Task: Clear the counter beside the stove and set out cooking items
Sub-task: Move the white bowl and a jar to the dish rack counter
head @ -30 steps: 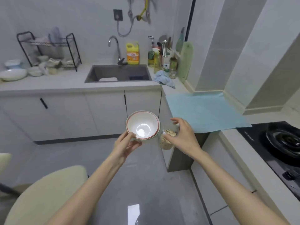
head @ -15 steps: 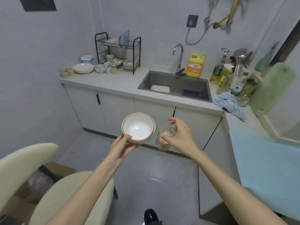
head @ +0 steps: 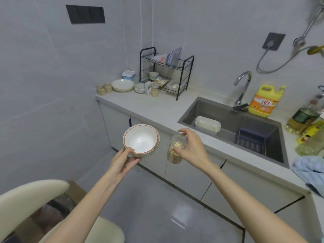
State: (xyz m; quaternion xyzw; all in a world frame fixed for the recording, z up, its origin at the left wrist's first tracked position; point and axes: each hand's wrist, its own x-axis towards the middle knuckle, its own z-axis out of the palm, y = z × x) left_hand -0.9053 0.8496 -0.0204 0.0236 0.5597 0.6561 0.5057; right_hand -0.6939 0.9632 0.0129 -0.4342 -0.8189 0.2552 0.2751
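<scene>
Two hands are raised side by side over the open floor (head: pixel 157 207), short of the tabletop's (head: pixel 157 109) front edge. The left hand (head: pixel 122 161) is closed on the near rim of what looks like two nested white bowls (head: pixel 141 140) with a red line round the lip, thumb over the rim and fingers beneath; the bowls tilt a little toward the camera. The right hand (head: pixel 191 149) is wrapped round the top of a clear jar (head: pixel 175 151) partly filled with pale flakes, and the jar hangs just beside the bowls without touching them. Both things are held in the air in front of the cabinet doors (head: pixel 189 174), not set down. On the tabletop, the stretch between its left end and the sink (head: pixel 233 127) lies bare along the front edge. At the far left corner stand small jars, a shallow white dish (head: pixel 122 85), a lidded tub (head: pixel 128 75) and a black dish rack (head: pixel 166 72), all against the wall. The sink holds a white box (head: pixel 207 123) and a dark basket (head: pixel 251 139); a tap (head: pixel 242 88) and a yellow detergent bottle (head: pixel 264 101) stand behind its back rim. A blue cloth (head: pixel 310 170) lies over the right front edge. A cream chair (head: pixel 31 202) fills the lower left, close under the left forearm.
</scene>
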